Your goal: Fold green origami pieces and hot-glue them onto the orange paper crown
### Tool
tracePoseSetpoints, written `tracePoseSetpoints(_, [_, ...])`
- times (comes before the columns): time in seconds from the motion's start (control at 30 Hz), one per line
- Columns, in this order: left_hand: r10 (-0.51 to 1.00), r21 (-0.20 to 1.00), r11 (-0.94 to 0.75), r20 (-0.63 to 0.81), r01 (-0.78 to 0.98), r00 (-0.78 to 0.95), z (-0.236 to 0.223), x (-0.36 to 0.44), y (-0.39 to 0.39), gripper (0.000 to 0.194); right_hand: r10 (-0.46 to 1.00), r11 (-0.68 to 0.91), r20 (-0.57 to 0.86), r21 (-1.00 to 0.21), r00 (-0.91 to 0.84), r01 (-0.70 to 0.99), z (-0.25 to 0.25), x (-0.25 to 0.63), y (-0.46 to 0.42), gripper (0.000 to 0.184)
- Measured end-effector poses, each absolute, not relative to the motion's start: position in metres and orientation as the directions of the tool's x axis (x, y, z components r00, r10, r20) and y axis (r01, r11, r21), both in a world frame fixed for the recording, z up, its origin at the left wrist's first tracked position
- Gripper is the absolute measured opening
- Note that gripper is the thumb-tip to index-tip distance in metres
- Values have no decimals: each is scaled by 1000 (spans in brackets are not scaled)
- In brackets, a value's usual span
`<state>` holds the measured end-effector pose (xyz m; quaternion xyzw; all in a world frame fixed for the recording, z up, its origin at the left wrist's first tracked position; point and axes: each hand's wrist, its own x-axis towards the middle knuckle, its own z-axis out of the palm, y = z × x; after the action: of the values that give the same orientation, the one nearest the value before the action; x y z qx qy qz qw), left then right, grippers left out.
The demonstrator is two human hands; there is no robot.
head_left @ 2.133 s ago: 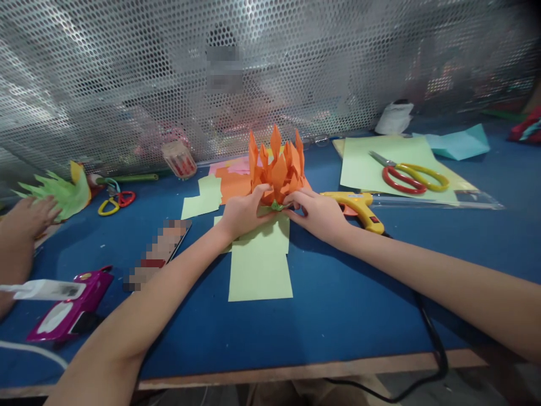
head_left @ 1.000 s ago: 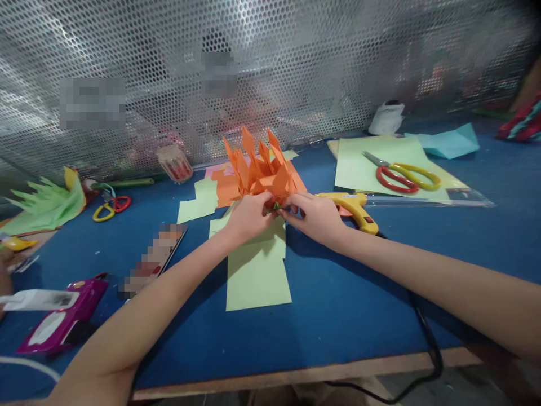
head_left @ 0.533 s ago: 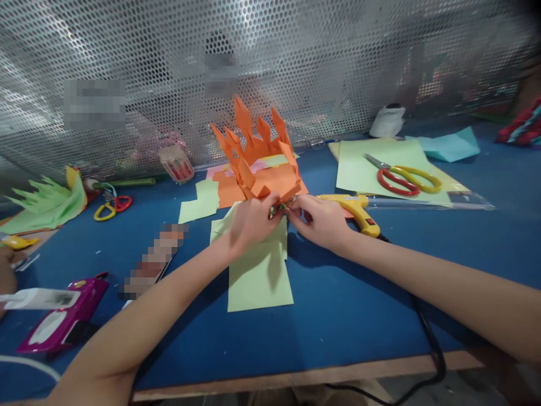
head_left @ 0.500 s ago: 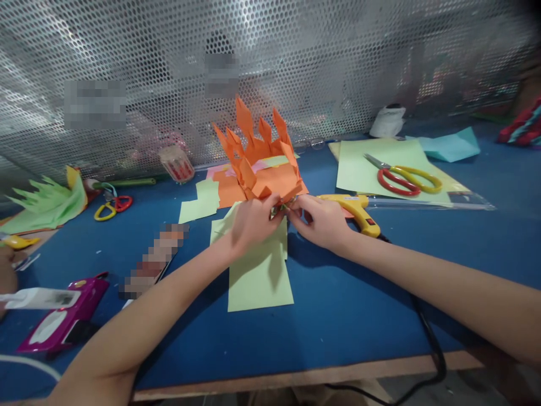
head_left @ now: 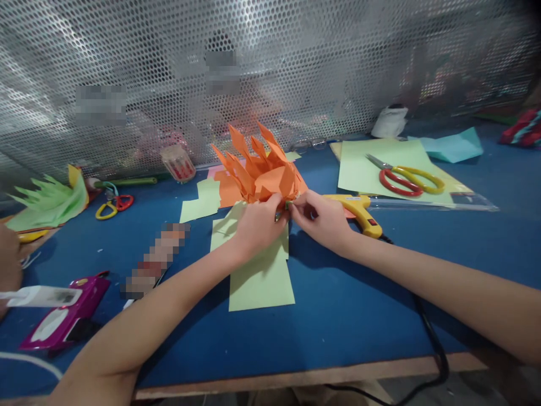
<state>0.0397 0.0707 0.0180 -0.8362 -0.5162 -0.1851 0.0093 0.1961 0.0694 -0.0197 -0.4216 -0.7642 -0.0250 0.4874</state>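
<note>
An orange folded-paper flower (head_left: 270, 169) with pointed petals tilts away from me at the middle of the table. My left hand (head_left: 262, 223) is closed around its near end. Close beside it, my right hand (head_left: 323, 217) pinches at the same spot, where a small green bit shows between the fingertips. What exactly the right fingers grip is too small to make out. Pale green paper sheets (head_left: 260, 282) lie under my hands. Just behind my right hand rests a yellow glue gun (head_left: 366, 214), partly covered by it.
Red-and-yellow scissors (head_left: 408, 177) lie on green paper at the right. Small scissors (head_left: 113, 204), a jar (head_left: 178, 163) and a green paper piece (head_left: 51, 203) are at the left. A purple device (head_left: 63, 316) sits near another person's hand (head_left: 8, 262). Perforated metal (head_left: 296, 56) stands behind.
The orange paper flower has tipped and turned, its petals now lower and bunched closer together. My hands stay close together at its near end.
</note>
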Motion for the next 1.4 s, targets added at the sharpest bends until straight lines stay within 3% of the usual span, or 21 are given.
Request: tracePoseSetpoints(1.4, [845,120,-504,273,855,459,15,40,67,24,723,624,671,-531,-166,573,-20,198,70,19])
